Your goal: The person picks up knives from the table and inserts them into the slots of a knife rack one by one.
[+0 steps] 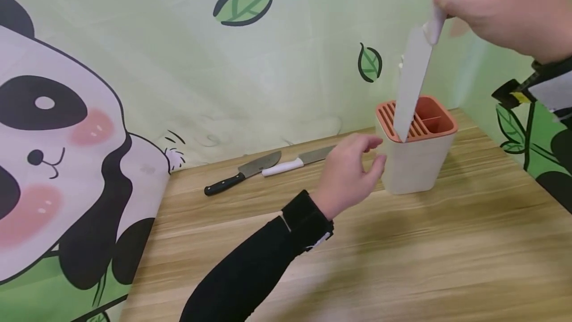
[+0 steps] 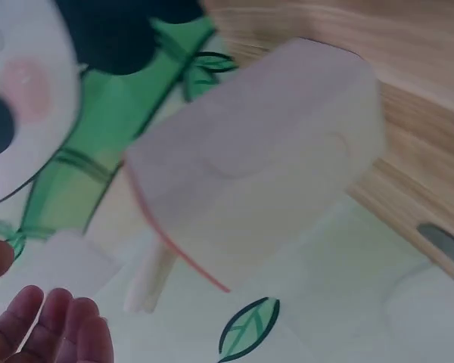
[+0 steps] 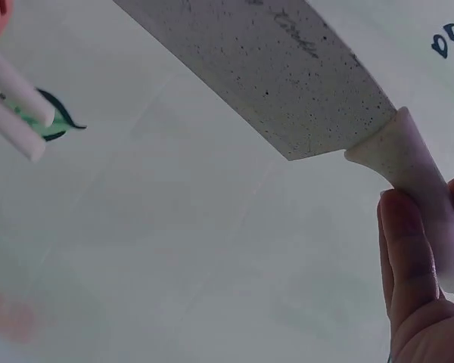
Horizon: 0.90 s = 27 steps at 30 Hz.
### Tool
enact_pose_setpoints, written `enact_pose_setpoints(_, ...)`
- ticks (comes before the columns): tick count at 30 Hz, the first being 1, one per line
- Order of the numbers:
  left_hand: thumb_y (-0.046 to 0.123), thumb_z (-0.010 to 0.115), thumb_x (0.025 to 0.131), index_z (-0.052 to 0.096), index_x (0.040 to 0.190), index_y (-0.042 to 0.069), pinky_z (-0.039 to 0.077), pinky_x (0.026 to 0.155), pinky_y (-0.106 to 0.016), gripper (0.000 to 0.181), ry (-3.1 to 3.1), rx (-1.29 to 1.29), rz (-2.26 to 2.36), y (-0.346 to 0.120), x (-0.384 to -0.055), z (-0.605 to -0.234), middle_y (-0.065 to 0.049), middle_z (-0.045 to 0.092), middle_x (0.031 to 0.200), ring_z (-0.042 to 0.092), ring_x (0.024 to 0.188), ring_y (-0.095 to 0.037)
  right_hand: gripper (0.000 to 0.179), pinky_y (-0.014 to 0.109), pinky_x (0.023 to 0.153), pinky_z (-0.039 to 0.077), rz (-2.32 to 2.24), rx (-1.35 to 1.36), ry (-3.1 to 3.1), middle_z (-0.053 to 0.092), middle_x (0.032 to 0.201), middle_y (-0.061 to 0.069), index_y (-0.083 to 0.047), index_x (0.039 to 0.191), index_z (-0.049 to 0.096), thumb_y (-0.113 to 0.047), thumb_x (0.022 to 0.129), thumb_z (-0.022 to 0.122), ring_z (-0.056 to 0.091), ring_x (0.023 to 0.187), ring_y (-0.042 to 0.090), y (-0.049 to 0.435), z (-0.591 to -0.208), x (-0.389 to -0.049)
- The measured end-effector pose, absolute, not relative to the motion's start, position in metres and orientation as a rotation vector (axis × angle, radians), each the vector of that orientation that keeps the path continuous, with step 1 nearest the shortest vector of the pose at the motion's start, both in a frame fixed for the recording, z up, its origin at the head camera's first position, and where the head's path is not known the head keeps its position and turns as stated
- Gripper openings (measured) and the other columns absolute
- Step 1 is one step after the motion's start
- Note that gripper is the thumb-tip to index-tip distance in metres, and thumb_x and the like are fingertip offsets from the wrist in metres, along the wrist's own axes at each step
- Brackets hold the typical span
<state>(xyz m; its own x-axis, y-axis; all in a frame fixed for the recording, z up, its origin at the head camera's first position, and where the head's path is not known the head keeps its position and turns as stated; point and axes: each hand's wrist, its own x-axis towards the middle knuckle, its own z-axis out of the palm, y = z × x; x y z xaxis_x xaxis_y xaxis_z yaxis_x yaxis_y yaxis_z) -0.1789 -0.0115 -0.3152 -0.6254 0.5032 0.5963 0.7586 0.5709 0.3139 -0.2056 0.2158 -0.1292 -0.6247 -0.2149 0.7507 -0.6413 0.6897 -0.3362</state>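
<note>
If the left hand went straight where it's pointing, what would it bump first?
Probably the cream knife holder, just past the left hand in the head view; depth is unclear, so it might miss.

The lower right of the frame held open tabletop (image 1: pixel 415 257), passable in front of the knife holder (image 1: pixel 408 170) at right of centre. The left hand (image 1: pixel 349 175) and black sleeve (image 1: pixel 252 257) crossed the lower centre, standing between this room and the black-handled knife (image 1: pixel 248 169) and white-handled knife (image 1: pixel 298 163) near the backdrop (image 1: pixel 313 73), which bounded the rear. At upper right, the slanting knife (image 1: pixel 415 76) in the right hand (image 1: pixel 514 11) obstructed the slots (image 1: pixel 419 130) from above; the orange compartment (image 1: pixel 433 107) to its right lay uncovered.
</note>
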Motion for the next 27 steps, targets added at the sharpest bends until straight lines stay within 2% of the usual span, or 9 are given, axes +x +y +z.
enact_pose_setpoints(3, 0.027, 0.06, 0.093, 0.061, 0.118, 0.008, 0.042, 0.091, -0.018, 0.032, -2.409, -1.062, -0.53, 0.001, -0.19, -0.32, -0.002, 0.062, 0.112, 0.056, 0.104, -0.013, 0.026, 0.016, 0.072, 0.036, 0.739, 0.596, -2.231, 0.052, 0.092, -0.015, -0.001, 0.114, 0.062, -0.013, 0.093, 0.053, 0.046, 0.081, 0.005, 0.219, -0.128, -0.214)
enact_pose_setpoints(5, 0.031, 0.059, 0.093, 0.059, 0.121, 0.008, 0.042, 0.093, -0.019, 0.037, -2.422, -1.089, -0.359, 0.009, -0.197, -0.324, -0.003, 0.059, 0.115, 0.054, 0.107, -0.015, 0.027, 0.014, 0.073, 0.036, 0.727, 0.584, -2.236, 0.051, 0.092, -0.015, -0.001, 0.115, 0.062, -0.014, 0.093, 0.053, 0.045, 0.081, 0.005, 0.218, -0.128, -0.218)
enact_pose_setpoints(8, 0.038, 0.058, 0.093, 0.058, 0.123, 0.007, 0.041, 0.096, -0.021, 0.043, -2.448, -1.095, -0.171, 0.021, -0.206, -0.329, -0.004, 0.057, 0.119, 0.053, 0.109, -0.016, 0.034, 0.007, 0.069, 0.041, 0.724, 0.597, -2.238, 0.049, 0.096, -0.016, -0.008, 0.126, 0.059, -0.013, 0.093, 0.054, 0.048, 0.078, 0.002, 0.215, -0.131, -0.223)
enact_pose_setpoints(10, 0.044, 0.057, 0.092, 0.057, 0.123, 0.007, 0.042, 0.095, -0.021, 0.049, -2.472, -1.081, -0.086, 0.028, -0.21, -0.333, -0.005, 0.056, 0.12, 0.052, 0.109, -0.016, 0.043, 0.006, 0.071, 0.044, 0.714, 0.614, -2.242, 0.046, 0.101, -0.019, -0.016, 0.135, 0.052, -0.012, 0.092, 0.056, 0.049, 0.079, 0.0, 0.213, -0.133, -0.225)
enact_pose_setpoints(12, 0.05, 0.056, 0.091, 0.055, 0.127, 0.005, 0.04, 0.099, -0.022, 0.057, -2.51, -1.059, -0.033, 0.034, -0.214, -0.336, -0.008, 0.054, 0.126, 0.05, 0.115, -0.017, 0.051, 0.009, 0.075, 0.047, 0.698, 0.629, -2.248, 0.046, 0.107, -0.016, -0.021, 0.141, 0.046, -0.01, 0.092, 0.057, 0.049, 0.082, -0.001, 0.211, -0.135, -0.227)
enact_pose_setpoints(14, 0.056, 0.054, 0.09, 0.051, 0.133, 0.004, 0.037, 0.103, -0.024, 0.067, -2.56, -1.031, 0.014, 0.039, -0.216, -0.337, -0.009, 0.05, 0.133, 0.046, 0.121, -0.018, 0.055, 0.014, 0.084, 0.047, 0.68, 0.644, -2.252, 0.05, 0.113, -0.008, -0.024, 0.143, 0.043, -0.009, 0.092, 0.058, 0.049, 0.084, 0.0, 0.209, -0.136, -0.229)
enact_pose_setpoints(18, 0.067, 0.051, 0.086, 0.04, 0.142, 0.005, 0.032, 0.107, -0.025, 0.084, -2.689, -0.964, 0.068, 0.049, -0.221, -0.335, -0.007, 0.043, 0.139, 0.039, 0.127, -0.017, 0.056, 0.022, 0.086, 0.049, 0.666, 0.65, -2.277, 0.054, 0.123, 0.008, -0.023, 0.144, 0.041, -0.012, 0.092, 0.06, 0.053, 0.087, 0.008, 0.206, -0.14, -0.232)
enact_pose_setpoints(23, 0.076, 0.049, 0.079, 0.029, 0.149, 0.004, 0.021, 0.113, -0.026, 0.102, -2.807, -0.898, 0.096, 0.06, -0.226, -0.332, -0.007, 0.036, 0.147, 0.029, 0.138, -0.019, 0.063, 0.03, 0.084, 0.051, 0.644, 0.621, -2.343, 0.054, 0.128, 0.014, -0.03, 0.148, 0.032, -0.015, 0.093, 0.058, 0.061, 0.092, 0.029, 0.205, -0.144, -0.233)
enact_pose_setpoints(27, 0.078, 0.047, 0.078, 0.021, 0.151, 0.001, 0.015, 0.115, -0.027, 0.109, -2.836, -0.864, 0.102, 0.064, -0.228, -0.333, -0.009, 0.028, 0.153, 0.021, 0.143, -0.02, 0.07, 0.03, 0.081, 0.05, 0.633, 0.614, -2.385, 0.053, 0.128, 0.02, -0.036, 0.151, 0.024, -0.015, 0.093, 0.057, 0.062, 0.096, 0.036, 0.204, -0.146, -0.235)
